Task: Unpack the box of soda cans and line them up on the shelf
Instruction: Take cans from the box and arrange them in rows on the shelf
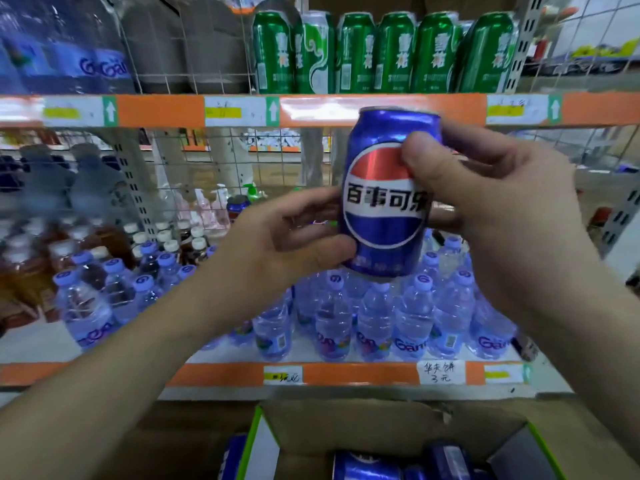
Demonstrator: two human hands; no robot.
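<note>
While both hands clamp it upright in mid-air, the blue soda can [388, 192] hangs before the orange shelf edge [346, 110], left hand [284, 244] curled low, right hand [485, 188] pinching high; water bottles [374, 317] crowd the shelf below, green cans [381, 53] above, open box [381, 441] beneath.

A blue soda can [386, 192] with a red, white and blue roundel stood upright in the air before the shelf [346, 374]. Below, the opened cardboard box [363, 431] held more blue cans [367, 467] lying on their sides.

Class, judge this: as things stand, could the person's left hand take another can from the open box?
Probably not yet: the left hand and right hand both grip the blue can; the box below is open.
</note>
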